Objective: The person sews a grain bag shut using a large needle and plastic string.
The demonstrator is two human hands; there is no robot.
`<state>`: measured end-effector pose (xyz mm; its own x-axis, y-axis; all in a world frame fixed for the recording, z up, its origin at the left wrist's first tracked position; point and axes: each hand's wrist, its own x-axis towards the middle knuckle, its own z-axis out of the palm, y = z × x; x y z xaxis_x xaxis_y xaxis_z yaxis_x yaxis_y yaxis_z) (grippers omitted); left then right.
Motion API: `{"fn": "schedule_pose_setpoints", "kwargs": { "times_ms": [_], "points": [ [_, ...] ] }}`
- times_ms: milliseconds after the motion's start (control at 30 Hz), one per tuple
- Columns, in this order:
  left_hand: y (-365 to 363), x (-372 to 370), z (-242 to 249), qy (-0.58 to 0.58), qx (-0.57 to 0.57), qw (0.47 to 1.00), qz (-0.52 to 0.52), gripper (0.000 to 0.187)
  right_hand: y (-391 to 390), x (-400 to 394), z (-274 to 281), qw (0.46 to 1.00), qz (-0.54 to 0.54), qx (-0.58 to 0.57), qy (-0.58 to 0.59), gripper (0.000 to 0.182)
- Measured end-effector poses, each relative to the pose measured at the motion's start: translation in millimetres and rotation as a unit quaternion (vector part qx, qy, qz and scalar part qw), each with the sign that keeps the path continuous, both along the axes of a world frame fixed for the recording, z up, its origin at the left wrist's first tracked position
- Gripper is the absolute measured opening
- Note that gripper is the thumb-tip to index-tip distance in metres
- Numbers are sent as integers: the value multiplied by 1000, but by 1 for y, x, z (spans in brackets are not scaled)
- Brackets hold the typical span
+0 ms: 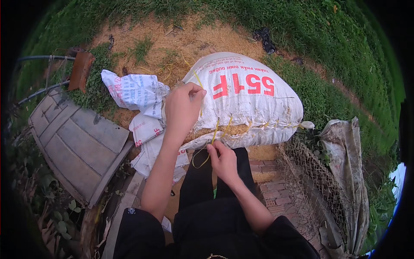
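Observation:
A full white sack (pixel 254 99) with red "551F" print lies on its side in front of me. Yellow twine (pixel 216 128) laces its opening in spaced stitches from the right end toward the middle. Left of the last stitches the mouth gapes, and brownish husk-like filling (pixel 196 134) shows. My left hand (pixel 185 108) is closed over the sack's left end, thumb and finger pinching a strand of twine. Below the opening, my right hand (pixel 223 163) pinches the twine close to the near lip, and a loose loop hangs beside its fingers.
Empty printed sacks (pixel 136 95) lie to the left, beside a grey panelled sheet (pixel 82 142). Bricks (pixel 278 196), netting (pixel 308 172) and a dirty cloth (pixel 345 164) stand at the right. Scattered husks (pixel 142 32) and grass (pixel 302 21) cover the ground behind.

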<state>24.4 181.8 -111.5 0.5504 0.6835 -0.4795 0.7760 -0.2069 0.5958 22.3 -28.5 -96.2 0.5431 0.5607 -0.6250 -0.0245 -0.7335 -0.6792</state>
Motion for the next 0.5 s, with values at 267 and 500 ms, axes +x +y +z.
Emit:
{"fn": "schedule_pose_setpoints", "kwargs": {
  "times_ms": [267, 500],
  "points": [
    [-9, 0, 3, -7, 75, 993, -93, 21, 12, -5, -2, 999, -6, 3, -38, 25],
    [18, -4, 38, -362, -416, 747, 372, 23, 11, -1, -6, 999, 2, -2, -52, 27]
  ]
}}
